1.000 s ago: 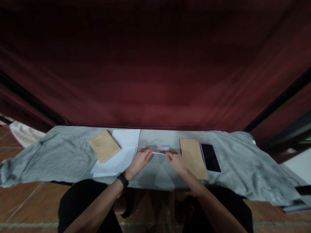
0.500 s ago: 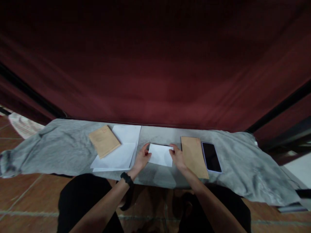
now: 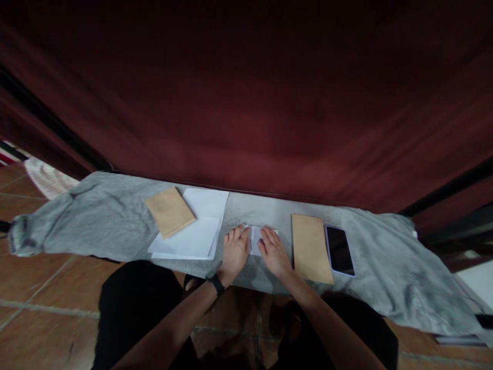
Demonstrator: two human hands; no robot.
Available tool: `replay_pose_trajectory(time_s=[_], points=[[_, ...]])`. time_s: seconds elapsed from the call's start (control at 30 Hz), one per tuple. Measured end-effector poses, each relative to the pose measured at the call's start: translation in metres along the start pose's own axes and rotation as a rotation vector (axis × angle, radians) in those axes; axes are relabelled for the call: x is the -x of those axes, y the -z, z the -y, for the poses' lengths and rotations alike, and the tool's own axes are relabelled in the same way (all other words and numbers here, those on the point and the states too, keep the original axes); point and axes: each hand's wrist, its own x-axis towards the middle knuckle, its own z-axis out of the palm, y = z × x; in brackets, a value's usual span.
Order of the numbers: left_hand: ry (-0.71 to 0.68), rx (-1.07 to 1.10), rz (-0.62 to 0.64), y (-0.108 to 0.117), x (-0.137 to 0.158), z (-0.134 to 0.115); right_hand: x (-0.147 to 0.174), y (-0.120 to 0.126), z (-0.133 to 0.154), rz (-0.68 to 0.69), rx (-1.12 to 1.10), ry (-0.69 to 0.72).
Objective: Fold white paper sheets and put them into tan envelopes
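Note:
A folded sheet of white paper [image 3: 254, 242] lies on the grey cloth in front of me, partly covered by both hands. My left hand [image 3: 235, 249] rests flat over its left side, fingers stretched forward. On its right side lies my right hand [image 3: 272, 251], palm down with the fingers extended. Left of my hands, white sheets [image 3: 192, 237] are stacked, with a brown envelope [image 3: 170, 211] on top at an angle. Another brown envelope [image 3: 311, 249] is to the right of my right hand.
A phone [image 3: 339, 251] with a pale purple edge lies beside the right envelope. The grey cloth [image 3: 111, 216] drapes over the long, narrow surface. A dark red panel [image 3: 246, 128] rises directly behind it. My knees are under the front edge, above a tiled floor [image 3: 46, 308].
Both hands have gone from gripping the paper's side edges to lying flat on top of it. The paper now rests on the cloth. The view has shifted slightly.

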Motion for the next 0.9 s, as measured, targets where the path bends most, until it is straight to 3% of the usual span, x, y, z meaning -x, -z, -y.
replay_pose_trajectory(time_s=[0.2, 0.33, 0.57, 0.9], points=[[-0.323, -0.05, 0.068, -0.022, 0.008, -0.011, 0.015, -0.008, 0.004, 0.08, 0.14, 0.035], [-0.324, -0.072, 0.076, -0.03, 0.008, 0.0, 0.018, -0.012, -0.001, 0.052, 0.182, 0.023], [-0.259, -0.137, 0.061, -0.025, 0.009, 0.014, 0.022, -0.015, -0.007, -0.053, 0.203, -0.016], [-0.279, -0.276, 0.05, -0.013, 0.019, 0.025, 0.022, -0.014, -0.012, -0.032, 0.216, -0.072]])
